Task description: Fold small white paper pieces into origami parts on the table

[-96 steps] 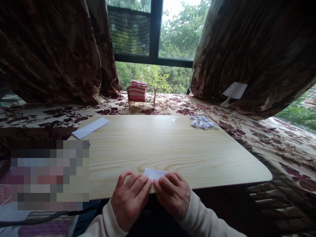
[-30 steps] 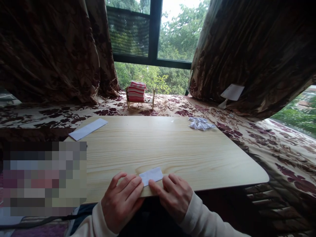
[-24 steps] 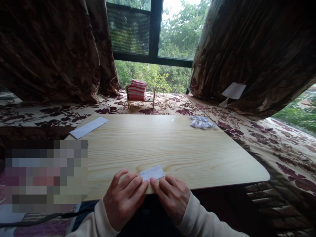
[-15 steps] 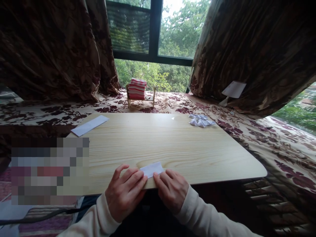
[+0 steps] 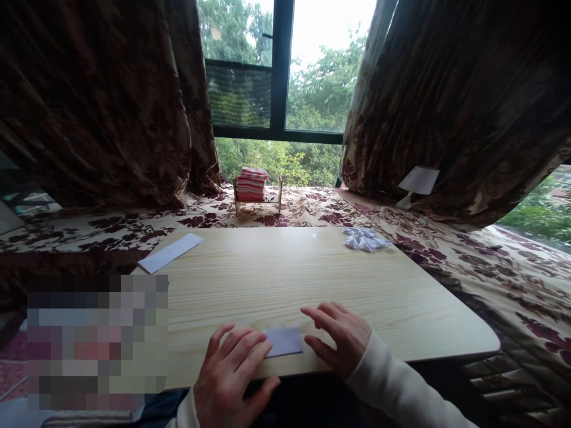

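A narrow folded strip of white paper (image 5: 285,342) lies flat near the front edge of the table (image 5: 250,279). My left hand (image 5: 236,368) rests over its left end, fingers stretched out on the paper and thumb apart. That end is hidden beneath the fingers. Just right of the strip, my right hand (image 5: 341,336) is held above the tabletop with thumb and fingers apart, nothing between them. Several folded white paper pieces (image 5: 366,239) sit in a cluster at the table's far right corner. A long stack of white paper strips (image 5: 171,252) lies at the far left corner.
Behind the table, a small wooden rack (image 5: 259,204) holds folded red-and-white cloths (image 5: 251,183) on a flower-patterned cover (image 5: 307,208). A small white lamp (image 5: 418,181) stands by the right curtain (image 5: 428,107). A blurred-out patch covers the left front.
My right hand has let go of the paper and moved right, its fingers spreading. The left hand has flattened over the strip, which now lies straighter along the table edge. The view has tipped upward.
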Demonstrator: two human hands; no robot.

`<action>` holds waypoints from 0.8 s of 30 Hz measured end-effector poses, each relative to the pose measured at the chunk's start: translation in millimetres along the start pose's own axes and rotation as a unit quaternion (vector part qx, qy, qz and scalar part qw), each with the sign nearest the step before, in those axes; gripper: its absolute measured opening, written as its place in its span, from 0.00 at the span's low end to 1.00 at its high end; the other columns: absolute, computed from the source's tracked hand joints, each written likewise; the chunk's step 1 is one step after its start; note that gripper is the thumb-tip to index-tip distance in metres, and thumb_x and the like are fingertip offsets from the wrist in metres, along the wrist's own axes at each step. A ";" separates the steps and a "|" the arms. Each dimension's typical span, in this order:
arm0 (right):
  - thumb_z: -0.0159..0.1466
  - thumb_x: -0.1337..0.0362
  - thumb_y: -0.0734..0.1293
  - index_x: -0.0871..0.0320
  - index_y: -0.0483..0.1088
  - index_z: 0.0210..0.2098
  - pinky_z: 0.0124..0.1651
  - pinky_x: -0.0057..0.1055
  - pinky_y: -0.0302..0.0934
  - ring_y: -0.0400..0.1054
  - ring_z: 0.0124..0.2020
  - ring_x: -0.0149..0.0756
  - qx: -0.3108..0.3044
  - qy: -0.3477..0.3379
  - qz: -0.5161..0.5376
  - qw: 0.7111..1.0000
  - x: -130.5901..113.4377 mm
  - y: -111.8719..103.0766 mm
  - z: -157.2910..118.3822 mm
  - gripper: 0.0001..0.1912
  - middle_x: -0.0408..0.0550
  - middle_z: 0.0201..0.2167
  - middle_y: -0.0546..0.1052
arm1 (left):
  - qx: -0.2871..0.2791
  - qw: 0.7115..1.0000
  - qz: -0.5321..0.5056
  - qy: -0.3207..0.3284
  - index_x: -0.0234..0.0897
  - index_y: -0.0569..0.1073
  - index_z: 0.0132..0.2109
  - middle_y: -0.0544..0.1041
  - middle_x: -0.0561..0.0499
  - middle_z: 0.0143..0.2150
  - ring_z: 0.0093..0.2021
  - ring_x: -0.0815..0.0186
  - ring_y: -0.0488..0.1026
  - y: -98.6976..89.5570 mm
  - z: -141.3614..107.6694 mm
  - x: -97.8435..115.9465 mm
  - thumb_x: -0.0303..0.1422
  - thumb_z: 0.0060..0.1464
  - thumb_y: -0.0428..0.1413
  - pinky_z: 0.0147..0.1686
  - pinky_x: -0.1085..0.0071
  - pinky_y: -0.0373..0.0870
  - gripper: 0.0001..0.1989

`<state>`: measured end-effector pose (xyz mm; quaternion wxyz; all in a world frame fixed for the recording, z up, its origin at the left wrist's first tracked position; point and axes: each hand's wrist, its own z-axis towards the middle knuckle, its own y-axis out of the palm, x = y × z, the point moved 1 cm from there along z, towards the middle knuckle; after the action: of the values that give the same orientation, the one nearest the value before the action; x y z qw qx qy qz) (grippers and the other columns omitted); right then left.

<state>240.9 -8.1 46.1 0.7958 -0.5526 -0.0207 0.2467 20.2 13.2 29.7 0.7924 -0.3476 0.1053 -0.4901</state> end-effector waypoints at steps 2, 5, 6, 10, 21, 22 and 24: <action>0.55 0.59 0.65 0.59 0.67 0.44 0.34 0.34 0.61 0.63 0.33 0.39 -0.003 -0.010 0.033 0.999 1.1 9.6 7.8 0.18 0.50 0.32 0.71 | -0.010 0.999 0.032 -0.001 0.37 0.70 0.45 0.74 0.46 0.43 0.45 0.58 0.67 0.9 0.6 -2.1 0.32 0.45 0.57 0.51 0.57 0.54 0.17; 0.53 0.59 0.66 0.57 0.68 0.40 0.34 0.36 0.61 0.62 0.33 0.39 0.003 -0.005 0.055 0.998 -1.4 23.2 10.4 0.16 0.49 0.32 0.70 | -0.023 0.997 0.066 -0.037 0.35 0.68 0.47 0.72 0.43 0.46 0.47 0.55 0.65 3.6 0.1 -7.0 0.32 0.44 0.57 0.50 0.56 0.55 0.20; 0.53 0.60 0.66 0.56 0.67 0.41 0.35 0.36 0.60 0.62 0.33 0.39 0.007 -0.002 0.059 0.998 -2.8 26.0 9.2 0.16 0.49 0.33 0.70 | -0.023 0.996 0.070 -0.053 0.35 0.68 0.47 0.71 0.43 0.46 0.47 0.55 0.65 4.4 0.0 -8.4 0.32 0.44 0.57 0.49 0.56 0.56 0.20; 0.54 0.65 0.65 0.56 0.64 0.45 0.35 0.35 0.61 0.63 0.36 0.39 0.050 0.003 0.072 0.996 -9.2 30.6 1.1 0.18 0.50 0.36 0.69 | -0.048 0.992 0.094 -0.065 0.36 0.66 0.49 0.71 0.44 0.46 0.46 0.57 0.66 6.7 1.4 -10.8 0.32 0.45 0.56 0.46 0.60 0.59 0.21; 0.55 0.62 0.65 0.57 0.63 0.46 0.37 0.37 0.61 0.63 0.36 0.41 0.042 0.022 0.090 0.995 -11.7 31.7 3.1 0.19 0.50 0.35 0.69 | -0.041 0.993 0.094 -0.060 0.38 0.68 0.46 0.70 0.46 0.44 0.44 0.60 0.66 7.2 4.0 -11.4 0.32 0.45 0.57 0.43 0.62 0.62 0.18; 0.56 0.62 0.64 0.57 0.64 0.45 0.36 0.37 0.61 0.63 0.35 0.40 0.042 0.017 0.094 0.995 -12.2 31.6 2.8 0.17 0.50 0.34 0.68 | -0.040 0.993 0.092 -0.061 0.38 0.68 0.46 0.71 0.46 0.43 0.44 0.59 0.66 7.6 2.7 -11.4 0.32 0.45 0.57 0.43 0.62 0.62 0.18; 0.56 0.62 0.63 0.57 0.65 0.43 0.36 0.36 0.61 0.63 0.35 0.39 0.056 0.013 0.105 0.993 -13.4 32.0 0.8 0.14 0.50 0.35 0.68 | -0.042 0.993 0.082 -0.071 0.38 0.68 0.47 0.71 0.46 0.44 0.44 0.59 0.66 8.6 -0.4 -11.4 0.32 0.45 0.57 0.43 0.62 0.63 0.19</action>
<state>217.2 -4.4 21.2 0.7953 -0.5096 0.0616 0.3226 20.4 25.1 21.9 0.8201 -0.4050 0.0975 -0.3924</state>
